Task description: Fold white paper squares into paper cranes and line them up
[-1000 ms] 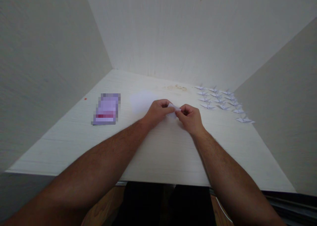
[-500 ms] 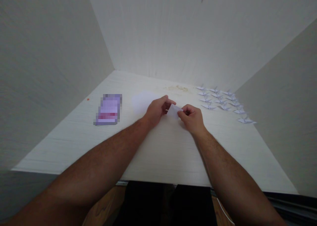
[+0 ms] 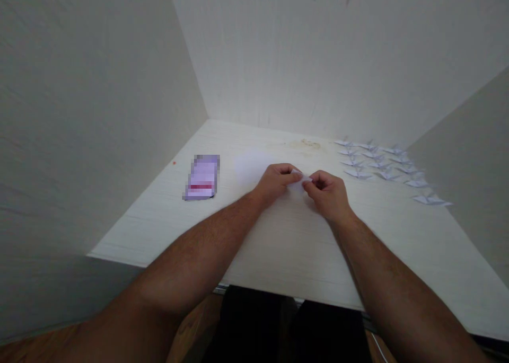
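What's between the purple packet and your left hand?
In the head view, a pale paper sheet lies flat between the purple packet and the left hand.

The left forearm (image 3: 199,251) and the right forearm (image 3: 389,289) are bare along all their visible length, and both carry fine dark hair. It shows most clearly on the upper sides, toward the wrists. The left hand (image 3: 276,182) and the right hand (image 3: 329,194) are bare as well, with the backs and the knuckles in view. Low between the two arms, the legs are covered by black trousers (image 3: 274,328) — plain cloth, seen only in part
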Demonstrator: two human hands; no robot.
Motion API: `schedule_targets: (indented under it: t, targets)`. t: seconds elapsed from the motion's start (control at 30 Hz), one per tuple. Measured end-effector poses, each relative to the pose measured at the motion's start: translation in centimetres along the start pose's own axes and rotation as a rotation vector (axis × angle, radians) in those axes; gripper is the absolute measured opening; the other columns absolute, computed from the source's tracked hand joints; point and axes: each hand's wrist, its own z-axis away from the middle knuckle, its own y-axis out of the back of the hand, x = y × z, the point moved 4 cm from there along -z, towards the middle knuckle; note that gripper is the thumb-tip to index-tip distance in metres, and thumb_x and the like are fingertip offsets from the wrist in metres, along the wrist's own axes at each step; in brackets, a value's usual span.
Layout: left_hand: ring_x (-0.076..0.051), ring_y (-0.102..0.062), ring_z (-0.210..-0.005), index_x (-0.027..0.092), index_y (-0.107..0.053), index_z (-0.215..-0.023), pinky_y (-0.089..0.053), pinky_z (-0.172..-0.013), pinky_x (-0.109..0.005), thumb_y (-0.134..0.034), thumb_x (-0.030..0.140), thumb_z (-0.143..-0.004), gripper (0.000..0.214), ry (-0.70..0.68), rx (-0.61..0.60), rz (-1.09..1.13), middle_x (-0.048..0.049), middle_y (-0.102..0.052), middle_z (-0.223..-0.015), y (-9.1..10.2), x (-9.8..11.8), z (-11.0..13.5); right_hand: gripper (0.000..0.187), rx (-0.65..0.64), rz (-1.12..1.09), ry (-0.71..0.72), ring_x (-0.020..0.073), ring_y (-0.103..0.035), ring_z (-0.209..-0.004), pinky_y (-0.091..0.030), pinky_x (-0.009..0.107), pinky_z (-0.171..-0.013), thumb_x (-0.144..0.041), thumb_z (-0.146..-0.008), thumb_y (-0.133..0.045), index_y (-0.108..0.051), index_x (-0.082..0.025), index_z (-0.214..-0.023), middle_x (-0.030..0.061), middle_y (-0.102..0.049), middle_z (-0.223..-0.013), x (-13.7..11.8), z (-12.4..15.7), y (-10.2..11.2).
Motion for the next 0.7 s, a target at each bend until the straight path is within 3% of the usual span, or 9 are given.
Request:
schedule_targets:
  t: [0.13, 0.4, 0.7]
  targets:
    - [-0.009, -0.047, -0.053, 0.015, -0.068, -0.065, -0.034, -0.053, -0.024, -0.071, 0.033, -0.068, 0.019, 0.025, 0.015, 0.011, 0.0026, -0.057, -0.056, 0.11, -0.36, -0.18, 0.018, 0.011, 0.015, -0.006, 0.0078, -0.039, -0.047, -0.027, 0.023, -0.046, -0.031, -0.071, -0.065, -0.055, -0.019, -0.061, -0.0053, -0.049, -0.051, -0.15, 0.04, 0.02]
    - [-0.010, -0.054, -0.059, 0.015, -0.069, -0.070, -0.040, -0.059, -0.024, -0.084, 0.033, -0.058, 0.027, 0.001, -0.040, -0.138, 0.0008, -0.064, -0.065, -0.06, 0.19, 0.12, 0.021, 0.020, 0.070, 0.034, 0.0075, -0.036, -0.048, -0.025, 0.023, -0.046, -0.032, -0.073, -0.066, -0.055, -0.019, -0.061, -0.0056, -0.047, -0.052, 0.43, -0.06, 0.10]
    - [-0.010, -0.047, -0.053, 0.016, -0.066, -0.062, -0.036, -0.053, -0.025, -0.066, 0.035, -0.071, 0.022, 0.009, -0.006, -0.025, 0.0015, -0.056, -0.056, 0.27, -0.40, -0.31, 0.018, 0.009, -0.009, -0.007, 0.0075, -0.037, -0.047, -0.025, 0.023, -0.045, -0.030, -0.073, -0.066, -0.055, -0.020, -0.063, -0.0063, -0.047, -0.052, 0.55, -0.11, -0.16]
